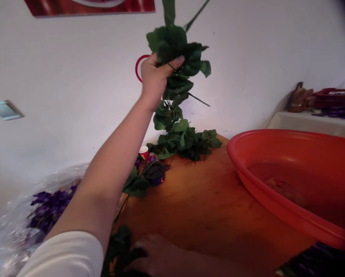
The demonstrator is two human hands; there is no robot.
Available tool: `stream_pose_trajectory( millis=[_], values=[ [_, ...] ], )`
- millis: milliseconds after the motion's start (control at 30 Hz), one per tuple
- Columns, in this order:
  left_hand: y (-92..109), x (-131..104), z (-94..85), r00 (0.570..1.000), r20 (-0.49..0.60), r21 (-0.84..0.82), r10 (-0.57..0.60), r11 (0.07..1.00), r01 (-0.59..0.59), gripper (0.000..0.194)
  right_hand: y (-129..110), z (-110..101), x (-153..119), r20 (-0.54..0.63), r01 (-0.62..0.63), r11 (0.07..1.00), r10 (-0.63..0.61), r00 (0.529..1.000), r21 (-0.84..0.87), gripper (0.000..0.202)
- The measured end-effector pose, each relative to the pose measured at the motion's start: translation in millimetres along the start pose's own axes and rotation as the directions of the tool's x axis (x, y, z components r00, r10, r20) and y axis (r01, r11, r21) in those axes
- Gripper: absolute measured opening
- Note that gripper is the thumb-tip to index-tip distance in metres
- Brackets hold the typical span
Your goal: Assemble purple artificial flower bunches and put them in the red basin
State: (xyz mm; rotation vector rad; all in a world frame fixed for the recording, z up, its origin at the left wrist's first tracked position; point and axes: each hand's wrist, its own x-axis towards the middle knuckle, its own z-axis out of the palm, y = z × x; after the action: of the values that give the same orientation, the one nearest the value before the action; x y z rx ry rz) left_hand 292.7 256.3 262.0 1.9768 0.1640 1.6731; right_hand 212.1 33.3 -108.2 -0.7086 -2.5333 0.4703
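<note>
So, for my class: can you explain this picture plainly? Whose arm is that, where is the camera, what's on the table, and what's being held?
There is no machine: a person wears a camera on the head, looking down at their own hands. The left hand is raised, gripping a leafy green garland that trails down to the wooden table. The right hand rests low on the table, blurred, beside some leaves. Also there: a big red basin, purple flowers in clear plastic wrap, and a small red cup.

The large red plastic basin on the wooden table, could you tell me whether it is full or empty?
Nearly empty: the large red plastic basin shows its bare inside, with only slight residue.
</note>
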Motion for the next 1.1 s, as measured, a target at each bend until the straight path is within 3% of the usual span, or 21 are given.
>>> stream_pose_trajectory(
  millis=[100,200,233,267,300,333,367,433,567,633,667,733,833,967,1033,1100],
  values=[
    [-55.4,-6.3,43.0,0.995,0.076,0.119,-0.067,0.991,0.058,0.030,11.5,6.2,1.7,-0.013,-0.030,0.999,0.030,0.999,-0.037,0.042],
    [-115.1,-31.7,67.0,0.952,0.232,0.330,-0.198,0.937,0.115,0.037,14.3,-2.6,-1.6,-0.033,-0.010,1.000,0.010,0.999,-0.014,0.043],
    [-131.5,-41.2,70.3,0.892,0.334,0.434,-0.305,0.890,0.142,0.039,13.2,-8.1,-3.6,-0.034,-0.004,1.000,0.004,0.999,-0.002,0.043],
    [-144.5,-50.1,71.2,0.802,0.432,0.536,-0.413,0.832,0.139,0.042,11.6,-13.9,-5.8,-0.034,0.001,1.000,-0.001,0.999,0.009,0.042],
    [-153.6,-58.1,69.4,0.720,0.487,0.611,-0.494,0.782,0.122,0.048,9.6,-19.6,-8.1,-0.031,0.007,1.000,-0.006,0.999,0.021,0.043],
    [-158.6,-64.9,64.6,0.668,0.508,0.655,-0.544,0.748,0.111,0.052,7.6,-24.6,-10.4,-0.030,0.009,0.999,-0.008,1.000,0.033,0.045],
    [-159.4,-70.6,56.7,0.641,0.512,0.680,-0.572,0.726,0.104,0.055,5.6,-28.7,-12.6,-0.030,0.010,0.999,-0.009,1.000,0.044,0.048],
    [-149.9,-79.8,30.7,0.652,0.492,0.697,-0.577,0.710,0.102,0.050,2.5,-33.4,-16.3,-0.025,0.004,0.998,-0.003,1.000,0.061,0.057],
    [-106.0,-103.8,-54.0,0.689,0.438,0.769,-0.577,0.637,0.045,0.026,-1.4,-32.1,-18.4,-0.007,-0.043,0.996,0.043,0.999,0.080,0.072],
    [-85.4,-123.7,-99.1,0.670,0.336,0.837,-0.662,0.536,0.110,0.027,-3.0,-29.3,-17.4,0.001,-0.062,0.994,0.062,0.998,0.092,0.075],
    [-78.0,-135.2,-118.4,0.639,0.289,0.863,-0.713,0.483,0.149,0.029,-3.8,-27.8,-16.7,0.006,-0.068,0.993,0.068,0.998,0.095,0.075],
    [-70.2,-158.8,-146.3,0.596,0.227,0.890,-0.770,0.412,0.193,0.039,-5.0,-24.5,-15.2,0.016,-0.082,0.993,0.081,0.997,0.085,0.075],
    [-73.7,-188.9,-158.6,0.538,0.264,0.866,-0.801,0.442,0.233,0.050,-5.8,-20.0,-13.4,0.022,-0.096,0.994,0.095,0.995,0.052,0.075],
    [-89.9,-210.3,-140.7,0.473,0.314,0.848,-0.823,0.467,0.251,0.045,-6.1,-18.9,-12.7,0.022,-0.079,0.996,0.078,0.997,0.033,0.073],
    [-95.3,-212.1,-131.9,0.481,0.309,0.855,-0.821,0.461,0.238,0.036,-6.3,-20.5,-13.1,0.023,-0.069,0.997,0.068,0.997,0.023,0.071],
    [-94.9,-207.2,-130.1,0.517,0.298,0.859,-0.802,0.462,0.220,0.031,-6.0,-22.2,-13.6,0.027,-0.060,0.998,0.060,0.998,0.008,0.069]
  ],
)
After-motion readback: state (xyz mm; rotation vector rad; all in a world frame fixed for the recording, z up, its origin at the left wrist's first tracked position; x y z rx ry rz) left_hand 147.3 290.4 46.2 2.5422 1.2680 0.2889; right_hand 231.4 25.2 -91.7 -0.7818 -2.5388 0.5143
